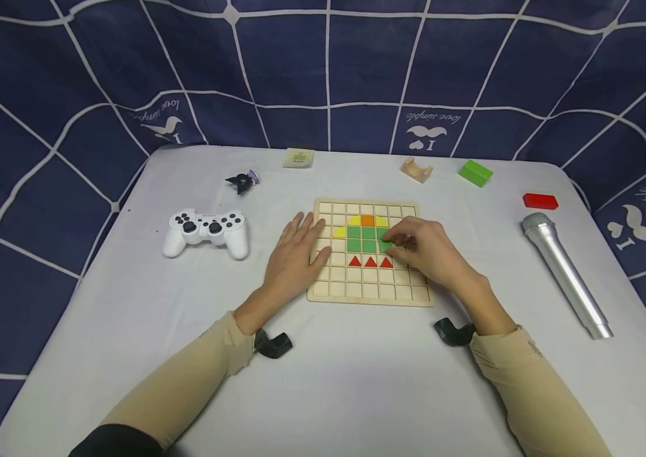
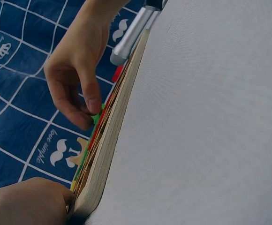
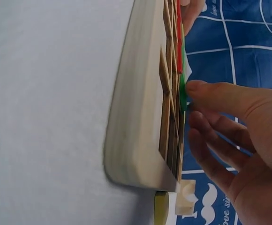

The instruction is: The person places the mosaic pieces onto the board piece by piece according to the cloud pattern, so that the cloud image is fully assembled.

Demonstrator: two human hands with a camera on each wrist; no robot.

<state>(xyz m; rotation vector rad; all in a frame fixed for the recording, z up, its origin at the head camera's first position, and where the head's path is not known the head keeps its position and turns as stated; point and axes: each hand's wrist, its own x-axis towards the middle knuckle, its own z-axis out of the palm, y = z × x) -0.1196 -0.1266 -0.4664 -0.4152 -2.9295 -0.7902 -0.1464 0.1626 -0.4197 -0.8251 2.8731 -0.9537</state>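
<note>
A square wooden grid board point(image 1: 371, 292) lies on the white table, with green, yellow and orange tiles and a row of red triangle tiles point(image 1: 370, 262) in its cells. My left hand point(image 1: 294, 257) rests flat over the board's left edge, fingers spread. At the right side of the green tiles, my right hand point(image 1: 428, 247) pinches a green tile point(image 1: 385, 246) between thumb and fingertips. The right wrist view has the thumb point(image 3: 199, 89) against that green tile point(image 3: 183, 96), low at the board's surface. Part of the tile is hidden by the fingers.
Left of the board lies a white game controller point(image 1: 206, 233), with a small black figure point(image 1: 242, 182) behind it. Along the back are a pattern card point(image 1: 298, 158), a curved wooden block point(image 1: 417, 170) and a green block point(image 1: 476, 172). A red block point(image 1: 540, 201) and silver microphone point(image 1: 568, 276) lie right.
</note>
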